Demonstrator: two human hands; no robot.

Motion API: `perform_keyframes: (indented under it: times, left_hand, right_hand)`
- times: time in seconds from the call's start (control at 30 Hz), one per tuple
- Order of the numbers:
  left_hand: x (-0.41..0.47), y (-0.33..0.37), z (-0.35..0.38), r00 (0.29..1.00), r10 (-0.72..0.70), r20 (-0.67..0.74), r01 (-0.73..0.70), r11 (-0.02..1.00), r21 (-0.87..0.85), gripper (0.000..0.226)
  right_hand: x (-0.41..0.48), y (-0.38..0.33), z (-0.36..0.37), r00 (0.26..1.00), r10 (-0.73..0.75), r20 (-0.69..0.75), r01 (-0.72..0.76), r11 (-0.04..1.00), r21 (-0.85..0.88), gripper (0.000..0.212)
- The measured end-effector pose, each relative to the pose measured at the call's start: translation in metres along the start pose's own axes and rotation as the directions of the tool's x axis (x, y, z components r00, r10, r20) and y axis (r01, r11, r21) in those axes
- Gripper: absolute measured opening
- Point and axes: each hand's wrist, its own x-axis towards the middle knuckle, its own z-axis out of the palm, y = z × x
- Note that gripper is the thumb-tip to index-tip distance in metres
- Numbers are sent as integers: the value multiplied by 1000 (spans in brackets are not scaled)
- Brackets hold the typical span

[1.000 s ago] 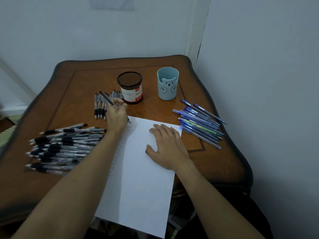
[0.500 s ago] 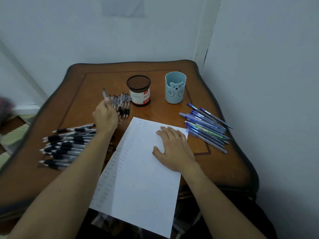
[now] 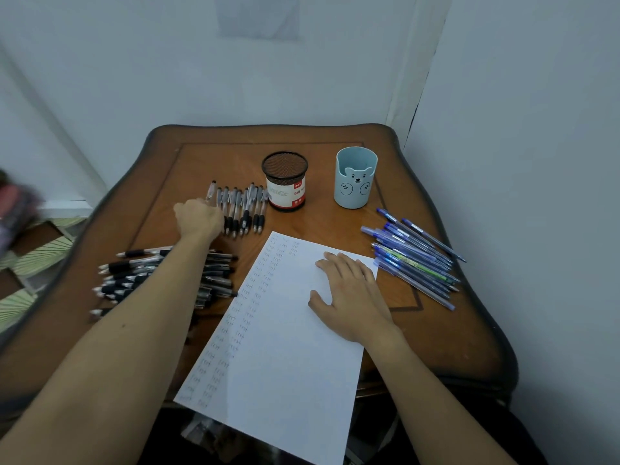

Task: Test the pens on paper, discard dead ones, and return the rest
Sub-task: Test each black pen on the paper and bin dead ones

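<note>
Left hand: the left hand (image 3: 200, 217) is reached out across the table, fingers curled round the lower part of a pen; I see only the back of the hand, so the fingertips are hidden.
Pen: the clear-barrelled pen (image 3: 210, 192) sticks out past the knuckles, clicker end pointing away from the person, tilted a little to the right.
Row of pens: just to the right of the grip, a short row of black-grip pens (image 3: 243, 209) lies side by side on the wood, tips toward the person; the held pen sits at the row's left end.
Mesh pen holder: beyond that row to the right stands a black mesh pen holder (image 3: 285, 181) with a red and white label, upright.
Bear cup: further right again, apart from the holder, stands a pale blue cup with a bear face (image 3: 355, 177).
Pile of pens: nearer the person than the grip, under the left forearm, a loose pile of black-grip pens (image 3: 134, 270) lies crosswise.
Paper: right of the forearm lies a white sheet of paper (image 3: 275, 347), columns of small scribbles down its left side, its near end hanging over the table edge.
Right hand: the right hand (image 3: 349, 293) lies flat on the sheet's far right corner, fingers straight and spread.
Blue pens: farthest right, a heap of blue pens (image 3: 412, 260) lies near the edge.
Table: a brown wooden table (image 3: 436, 330) carries everything.
</note>
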Motion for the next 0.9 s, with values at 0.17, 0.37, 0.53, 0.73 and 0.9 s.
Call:
perform_keyframes:
  times: [0.17, 0.37, 0.53, 0.73, 0.9]
  left_hand:
    - [0, 9, 6, 994, -87, 62, 83, 995, 63, 35]
    - [15, 3, 14, 999, -27, 45, 26, 1000, 17, 40]
    - [-17, 14, -4, 996, 23, 81, -24, 1000, 8, 51]
    - [-18, -6, -15, 990, 133, -35, -130, 987, 93, 29]
    - [-28, -22, -23, 996, 91, -20, -82, 954, 289, 34]
  right_hand:
    - [0, 0, 1, 1000, -1, -9, 1, 1000, 8, 59]
    - [0, 0, 1, 1000, 2, -10, -2, 1000, 7, 58]
    - [0, 0, 1, 1000, 0, -13, 0, 1000, 9, 58]
    - [1, 0, 1, 1000, 1, -11, -1, 1000, 2, 59]
    - [1, 0, 2, 1000, -3, -15, 3, 1000, 0, 59]
